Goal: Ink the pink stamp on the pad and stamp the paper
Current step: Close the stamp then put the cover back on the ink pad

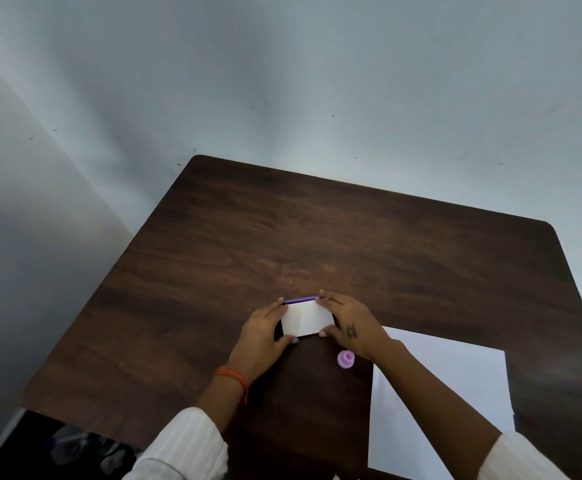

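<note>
A small ink pad case (306, 317) with a white lid and a purple far edge lies on the dark wooden table (317, 237). My left hand (265, 336) grips its left side and my right hand (350, 325) grips its right side, fingers curled over the corners. I cannot tell whether the lid is lifted. The pink stamp (345, 359) stands on the table just below my right hand, untouched. A white sheet of paper (456, 382) lies to the right, partly under my right forearm.
A pale wall stands right behind the table's far edge. Dark floor and a patterned fabric show below the table's near left corner. The table's right edge runs close to the paper.
</note>
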### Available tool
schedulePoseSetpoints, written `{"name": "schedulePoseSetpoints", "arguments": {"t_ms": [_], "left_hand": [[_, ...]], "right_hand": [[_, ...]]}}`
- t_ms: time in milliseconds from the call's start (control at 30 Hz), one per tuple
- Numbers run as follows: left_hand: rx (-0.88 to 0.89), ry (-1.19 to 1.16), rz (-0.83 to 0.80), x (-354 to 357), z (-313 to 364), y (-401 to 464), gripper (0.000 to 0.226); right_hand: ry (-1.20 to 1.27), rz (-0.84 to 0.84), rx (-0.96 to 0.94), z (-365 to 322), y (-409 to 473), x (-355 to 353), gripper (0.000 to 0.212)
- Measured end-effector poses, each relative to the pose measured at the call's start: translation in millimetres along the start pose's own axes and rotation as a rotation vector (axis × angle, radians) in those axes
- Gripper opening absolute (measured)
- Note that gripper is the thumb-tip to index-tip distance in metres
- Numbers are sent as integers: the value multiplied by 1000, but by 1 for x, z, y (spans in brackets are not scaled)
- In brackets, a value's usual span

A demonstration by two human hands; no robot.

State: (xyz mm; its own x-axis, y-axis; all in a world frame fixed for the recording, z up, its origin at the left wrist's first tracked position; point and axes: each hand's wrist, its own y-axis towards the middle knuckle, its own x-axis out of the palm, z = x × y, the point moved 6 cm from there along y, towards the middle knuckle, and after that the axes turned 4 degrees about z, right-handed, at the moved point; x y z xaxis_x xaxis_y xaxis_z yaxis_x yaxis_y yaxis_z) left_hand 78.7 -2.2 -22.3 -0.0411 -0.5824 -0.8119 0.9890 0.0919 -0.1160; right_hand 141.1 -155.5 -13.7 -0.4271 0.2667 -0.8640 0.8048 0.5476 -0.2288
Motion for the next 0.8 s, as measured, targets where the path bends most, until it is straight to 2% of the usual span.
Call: {"name": "schedulePoseSetpoints", "arguments": {"t_ms": [300, 800], "left_hand": [[-54, -32, 12, -2, -4, -1, 76], [5, -46, 54, -11, 2, -5, 57]], "right_hand": [[-8, 0, -6, 0, 0, 1, 64], [11, 61, -77, 0, -7, 7, 50]]}}
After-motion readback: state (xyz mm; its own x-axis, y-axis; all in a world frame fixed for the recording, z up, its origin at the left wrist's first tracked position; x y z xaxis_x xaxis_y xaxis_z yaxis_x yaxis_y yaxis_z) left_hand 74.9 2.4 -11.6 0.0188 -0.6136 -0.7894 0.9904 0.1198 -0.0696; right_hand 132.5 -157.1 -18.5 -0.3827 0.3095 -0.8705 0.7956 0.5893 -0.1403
